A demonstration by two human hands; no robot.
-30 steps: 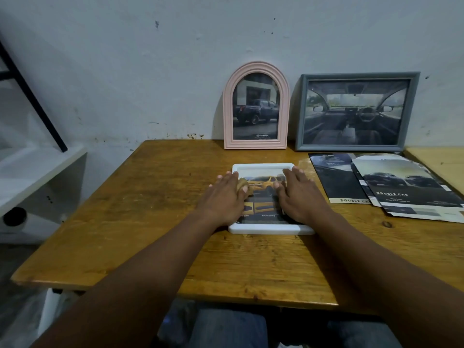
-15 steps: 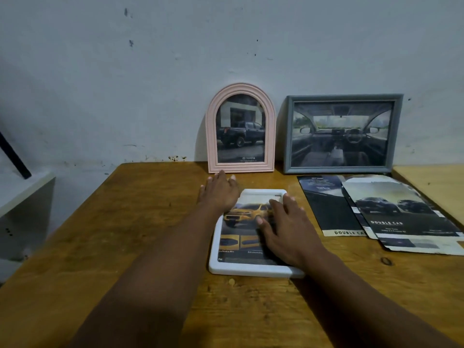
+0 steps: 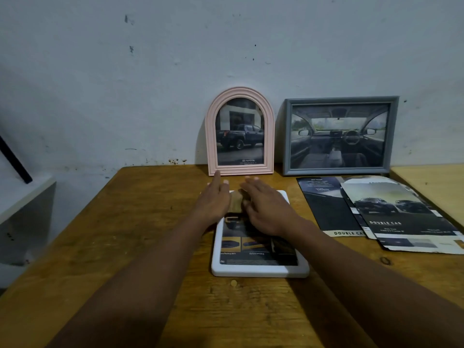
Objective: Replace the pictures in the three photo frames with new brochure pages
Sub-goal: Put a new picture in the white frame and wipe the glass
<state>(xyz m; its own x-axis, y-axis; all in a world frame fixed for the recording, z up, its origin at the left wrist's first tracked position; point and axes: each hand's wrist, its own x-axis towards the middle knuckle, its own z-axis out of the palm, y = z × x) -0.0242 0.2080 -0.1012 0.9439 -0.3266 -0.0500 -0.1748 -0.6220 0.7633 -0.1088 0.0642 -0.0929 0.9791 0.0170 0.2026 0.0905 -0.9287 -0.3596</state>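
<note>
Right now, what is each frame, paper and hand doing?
Pink frame: upright against the wall, truck picture inside.
Grey frame: upright against the wall, car-interior picture inside.
White frame: flat on the table, page inside.
Brochure pages: flat, overlapping.
Left hand: open, at white frame's far corner.
Right hand: open, over white frame.

wall: pale grey-white plaster wall [image 3: 125,84], scuffed, dark specks and stains thickest along its foot | table: brown varnished wooden table [image 3: 120,237] set against it, worn grain showing | right: lighter yellow wooden tabletop [image 3: 437,189] just beside | left: white shelf unit [image 3: 25,197], slanted black bar [image 3: 15,162] above | light: dim, soft
</note>
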